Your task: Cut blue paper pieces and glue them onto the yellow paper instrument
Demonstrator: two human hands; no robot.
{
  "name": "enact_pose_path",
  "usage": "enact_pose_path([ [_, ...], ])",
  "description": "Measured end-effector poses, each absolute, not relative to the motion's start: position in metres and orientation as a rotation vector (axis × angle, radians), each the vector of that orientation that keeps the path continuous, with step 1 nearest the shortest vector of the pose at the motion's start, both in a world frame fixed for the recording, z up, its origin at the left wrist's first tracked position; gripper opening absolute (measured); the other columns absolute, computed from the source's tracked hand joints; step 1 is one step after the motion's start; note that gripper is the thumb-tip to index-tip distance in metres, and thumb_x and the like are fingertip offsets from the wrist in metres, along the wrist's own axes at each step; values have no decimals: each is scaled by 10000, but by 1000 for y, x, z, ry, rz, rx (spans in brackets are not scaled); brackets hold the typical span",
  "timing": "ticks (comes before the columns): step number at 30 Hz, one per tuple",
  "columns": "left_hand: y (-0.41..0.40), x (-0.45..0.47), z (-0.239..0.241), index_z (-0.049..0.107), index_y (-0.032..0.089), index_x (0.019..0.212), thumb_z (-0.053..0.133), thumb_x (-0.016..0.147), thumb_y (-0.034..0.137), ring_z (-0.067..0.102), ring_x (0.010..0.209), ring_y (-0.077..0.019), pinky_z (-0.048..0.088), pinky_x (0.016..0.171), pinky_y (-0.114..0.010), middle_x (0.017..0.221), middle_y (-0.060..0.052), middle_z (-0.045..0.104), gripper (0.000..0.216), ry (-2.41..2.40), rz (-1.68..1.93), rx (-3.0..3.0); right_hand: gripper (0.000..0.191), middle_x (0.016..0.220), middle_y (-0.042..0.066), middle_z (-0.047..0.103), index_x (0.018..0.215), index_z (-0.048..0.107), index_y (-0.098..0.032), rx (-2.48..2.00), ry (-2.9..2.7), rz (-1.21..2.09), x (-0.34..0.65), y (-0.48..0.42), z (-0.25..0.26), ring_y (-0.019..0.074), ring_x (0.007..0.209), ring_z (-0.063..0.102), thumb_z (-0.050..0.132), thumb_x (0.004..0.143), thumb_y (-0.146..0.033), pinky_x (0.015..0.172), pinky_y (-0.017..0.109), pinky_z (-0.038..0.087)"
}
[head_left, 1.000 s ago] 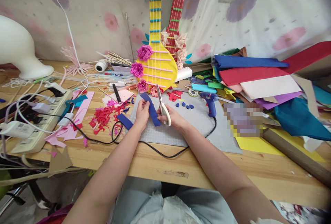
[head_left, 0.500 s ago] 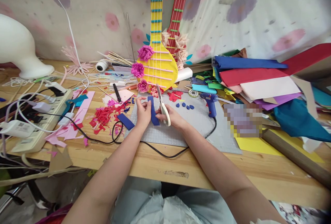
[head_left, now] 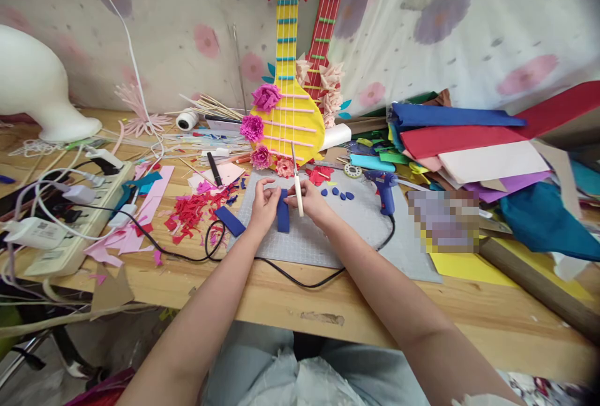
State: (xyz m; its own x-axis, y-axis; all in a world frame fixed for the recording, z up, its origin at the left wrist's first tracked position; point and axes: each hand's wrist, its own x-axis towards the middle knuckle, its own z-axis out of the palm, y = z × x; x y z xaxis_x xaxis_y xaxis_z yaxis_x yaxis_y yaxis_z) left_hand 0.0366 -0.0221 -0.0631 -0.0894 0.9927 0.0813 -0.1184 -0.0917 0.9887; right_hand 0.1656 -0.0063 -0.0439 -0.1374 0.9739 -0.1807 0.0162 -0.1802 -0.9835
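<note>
A person sits at a cluttered wooden table [head_left: 422, 306], both bare forearms reaching away over a grey mat [head_left: 328, 237]. The left hand [head_left: 264, 206] pinches the top of a blue strip [head_left: 283, 218], its grip clamped on the strip's left edge. The strip stands upright between the two hands, just above the middle of the mat. The right hand [head_left: 313, 201] has its grip clamped on white scissors [head_left: 297, 184], blades together and pointing to the far side, just right of the strip.

A second blue piece [head_left: 229, 220] lies at the mat's left edge, beside a heap of red scraps [head_left: 192, 209]. Small blue ovals [head_left: 335, 192] and a blue glue gun [head_left: 384, 187] rest on the mat to the right, its black cord [head_left: 290, 275] trailing near. At the far side a yellow guitar [head_left: 290, 125] and a red guitar [head_left: 323, 37] lean on the flowered backdrop. Coloured sheets [head_left: 469, 143] pile on the right; a power strip [head_left: 70, 231] sits on the left
</note>
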Motion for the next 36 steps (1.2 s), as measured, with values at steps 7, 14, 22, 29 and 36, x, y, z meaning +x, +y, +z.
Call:
enact_pose_path([
  [7,-26,33,-58,597,183,915,711,633,344,532,603,-96,414,529,-206,714,4,603,344,1034,1231,1150,503,773,-29,569,787,421,-210,-1227,-1301,1440,175,-7,-42,111,639,554,793,464,-309,579,269,452],
  [14,-24,23,-61,622,164,1024,701,645,281,485,594,-86,367,545,-199,672,16,583,405,1058,1228,1225,407,603,-62,484,793,442,-187,-1235,-1907,1520,240,-1,-16,66,513,433,680,659,-489,482,216,318],
  [22,-22,22,-61,597,174,1129,686,660,267,480,610,-91,354,557,-203,677,17,576,487,1029,1206,1240,432,619,-39,465,799,471,-167,-1218,-2506,1751,288,19,16,75,542,426,589,739,-577,510,225,323],
  [29,-24,22,-62,589,182,1143,678,668,268,469,589,-90,348,548,-207,650,24,562,491,1020,1156,1265,479,604,-54,439,780,461,-169,-1278,-2428,1865,264,27,17,55,505,406,646,668,-597,459,206,317],
  [36,-23,22,-63,591,174,1147,681,669,268,462,598,-88,347,554,-206,660,24,551,495,1033,1146,1304,471,521,-76,431,746,451,-175,-1334,-2374,1912,260,30,10,46,423,390,669,646,-581,391,194,292],
])
